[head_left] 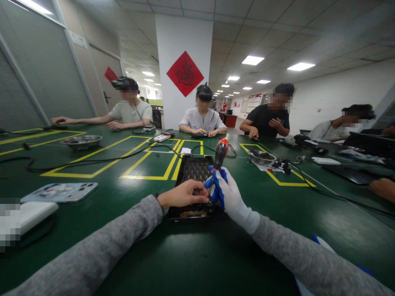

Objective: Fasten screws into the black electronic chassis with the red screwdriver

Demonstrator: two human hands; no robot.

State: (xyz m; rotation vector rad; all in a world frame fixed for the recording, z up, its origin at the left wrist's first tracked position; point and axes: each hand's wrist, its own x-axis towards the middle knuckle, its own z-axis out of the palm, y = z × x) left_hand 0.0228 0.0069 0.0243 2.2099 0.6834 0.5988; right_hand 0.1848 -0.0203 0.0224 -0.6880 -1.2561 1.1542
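My right hand (226, 191), in a white and blue work glove, grips a screwdriver (221, 153) with a black and red handle. The tool stands nearly upright, its tip low over a black device casing (193, 170) that lies on the table. The casing is open on top and shows rows of small parts inside. My bare left hand (185, 193) rests over the casing's near left part, thumb and fingers brought together close to the screwdriver's shaft. Whatever is between those fingers is hidden.
On the green table (148, 242) a phone (61, 192) and a white power bank (31, 218) lie left. Metal bowls stand far left (82, 142) and right (261, 157). Black cables (92, 164) cross the surface. Several people sit opposite. Another glove (324, 243) lies under my right forearm.
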